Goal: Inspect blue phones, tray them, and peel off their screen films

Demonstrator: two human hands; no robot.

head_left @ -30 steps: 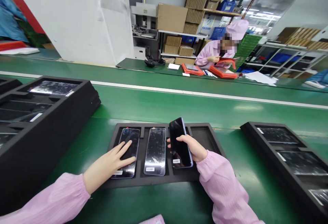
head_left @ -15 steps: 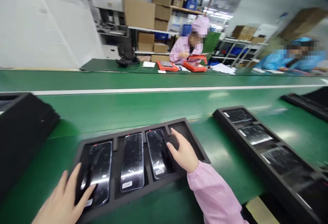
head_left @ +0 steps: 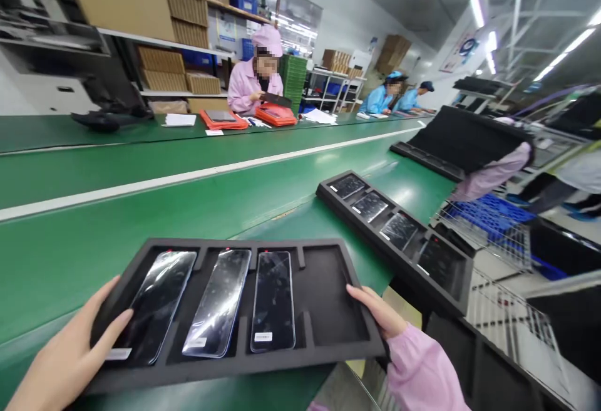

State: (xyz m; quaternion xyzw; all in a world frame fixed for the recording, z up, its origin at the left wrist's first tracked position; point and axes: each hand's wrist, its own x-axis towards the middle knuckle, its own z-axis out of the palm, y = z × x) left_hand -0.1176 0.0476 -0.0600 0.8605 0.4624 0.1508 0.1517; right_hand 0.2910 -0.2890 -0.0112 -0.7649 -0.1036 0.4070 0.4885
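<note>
A black foam tray (head_left: 333,298) tilts in front of me above the green work surface, held at its two ends. Its slots hold a left phone screen (head_left: 157,301), a middle phone screen (head_left: 216,307) and a right phone screen (head_left: 273,298), all glossy with small white labels. The rightmost slot is bare. My left hand (head_left: 70,351) is closed round the tray's left end, its thumb over the rim beside the left screen. My right hand (head_left: 379,312) grips the right end, thumb on top and fingers hidden underneath.
To the right, another black tray (head_left: 364,234) with several screens lies across the surface's edge. Beyond it are a large black sheet (head_left: 462,138) and a wire rack (head_left: 511,304). A co-worker in pink (head_left: 244,88) sits across the green bench (head_left: 197,163) by orange-red cases (head_left: 277,114).
Both hands have taken hold of the tray's ends; my right hand moved from beside the right screen to the right edge. The tray is raised and tilted. My view has turned right.
</note>
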